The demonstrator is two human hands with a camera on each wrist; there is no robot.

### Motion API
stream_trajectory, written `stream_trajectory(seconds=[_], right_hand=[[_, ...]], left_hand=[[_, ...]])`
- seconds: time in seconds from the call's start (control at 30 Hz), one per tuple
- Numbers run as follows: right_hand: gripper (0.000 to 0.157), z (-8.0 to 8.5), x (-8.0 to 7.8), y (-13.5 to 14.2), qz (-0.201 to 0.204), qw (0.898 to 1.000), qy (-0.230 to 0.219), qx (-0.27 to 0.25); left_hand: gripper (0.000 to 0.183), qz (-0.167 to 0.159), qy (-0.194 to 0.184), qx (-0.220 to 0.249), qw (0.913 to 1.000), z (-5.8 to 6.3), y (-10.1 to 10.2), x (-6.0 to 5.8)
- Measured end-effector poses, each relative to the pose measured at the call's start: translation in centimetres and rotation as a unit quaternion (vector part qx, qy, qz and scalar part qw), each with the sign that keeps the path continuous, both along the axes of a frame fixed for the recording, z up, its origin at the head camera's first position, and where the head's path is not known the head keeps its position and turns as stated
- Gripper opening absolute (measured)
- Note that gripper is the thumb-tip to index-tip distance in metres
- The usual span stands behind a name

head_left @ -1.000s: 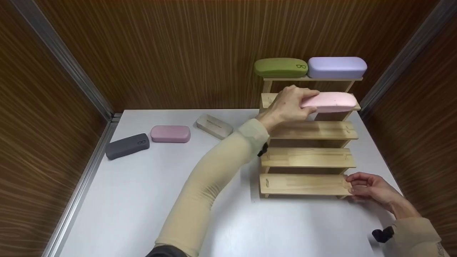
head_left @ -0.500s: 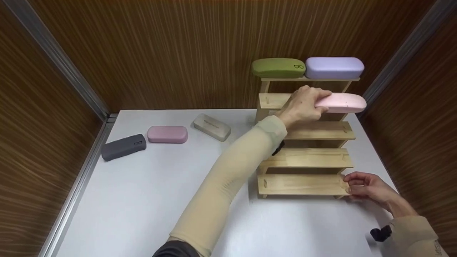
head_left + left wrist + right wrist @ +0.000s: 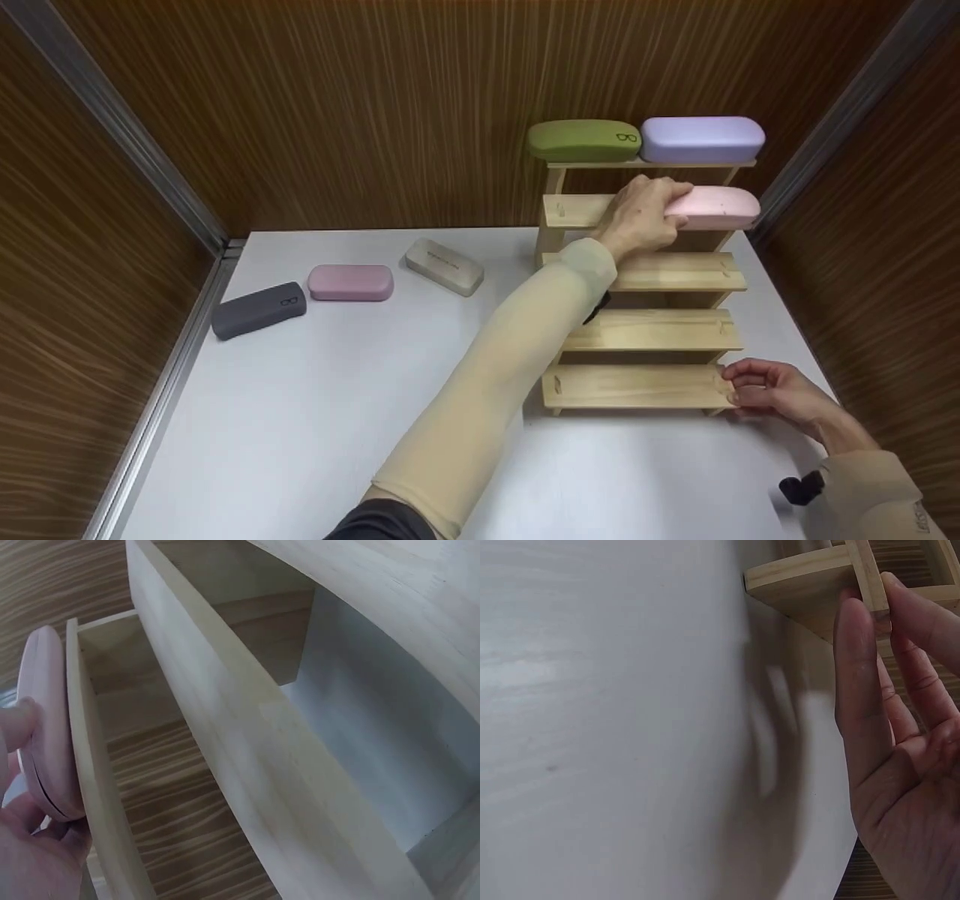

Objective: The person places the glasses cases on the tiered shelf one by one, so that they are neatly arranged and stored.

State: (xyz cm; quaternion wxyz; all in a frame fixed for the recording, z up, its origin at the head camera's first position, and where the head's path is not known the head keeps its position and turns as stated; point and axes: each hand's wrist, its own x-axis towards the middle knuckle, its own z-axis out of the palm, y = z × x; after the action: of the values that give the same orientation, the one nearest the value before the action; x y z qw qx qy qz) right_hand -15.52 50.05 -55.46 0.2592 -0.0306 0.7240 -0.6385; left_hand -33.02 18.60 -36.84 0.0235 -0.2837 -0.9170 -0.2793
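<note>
My left hand [image 3: 641,214] grips the left end of a light pink glasses case [image 3: 716,208] at the right part of the second tier from the top of a wooden tiered stand [image 3: 637,386]. In the left wrist view the pink case [image 3: 51,720] lies right along the edge of a shelf board [image 3: 101,757], thumb on one side and fingers beneath. My right hand [image 3: 784,397] pinches the right end of the lowest tier. Up close, its thumb and fingertips hold the board end [image 3: 868,581]. A green case [image 3: 585,141] and a lavender case [image 3: 703,140] sit side by side on the top tier.
On the white table [image 3: 300,420], left of the stand, lie a dark grey case [image 3: 259,310], a mauve-pink case [image 3: 350,283] and a beige case [image 3: 444,267]. Wood-grain panels [image 3: 375,112] enclose the table at the back and sides.
My left hand has carried the light pink case rightward along the second tier, then slightly back and up in the view. The right hand keeps its hold on the lowest tier.
</note>
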Motion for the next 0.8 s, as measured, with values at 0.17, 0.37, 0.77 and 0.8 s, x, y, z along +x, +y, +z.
stream_trajectory(seconds=[0.17, 0.37, 0.77, 0.8], right_hand=[[0.040, 0.01, -0.02, -0.01, 0.001, 1.000, -0.006, -0.014], [0.040, -0.01, -0.01, 0.09, 0.003, 1.000, -0.005, -0.016], [0.039, 0.03, -0.05, 0.07, -0.001, 1.000, -0.006, -0.003], [0.038, 0.02, -0.07, 0.05, -0.001, 1.000, -0.005, 0.000]], left_hand=[[0.057, 0.011, 0.013, -0.030, 0.9994, -0.11, 0.78, -0.06], [0.057, 0.014, 0.014, -0.036, 0.9992, -0.39, 1.00, 0.07], [0.061, 0.013, 0.032, -0.024, 0.9991, -0.84, 0.47, 0.24], [0.061, 0.013, 0.033, -0.023, 0.9991, -0.89, 0.38, 0.20]])
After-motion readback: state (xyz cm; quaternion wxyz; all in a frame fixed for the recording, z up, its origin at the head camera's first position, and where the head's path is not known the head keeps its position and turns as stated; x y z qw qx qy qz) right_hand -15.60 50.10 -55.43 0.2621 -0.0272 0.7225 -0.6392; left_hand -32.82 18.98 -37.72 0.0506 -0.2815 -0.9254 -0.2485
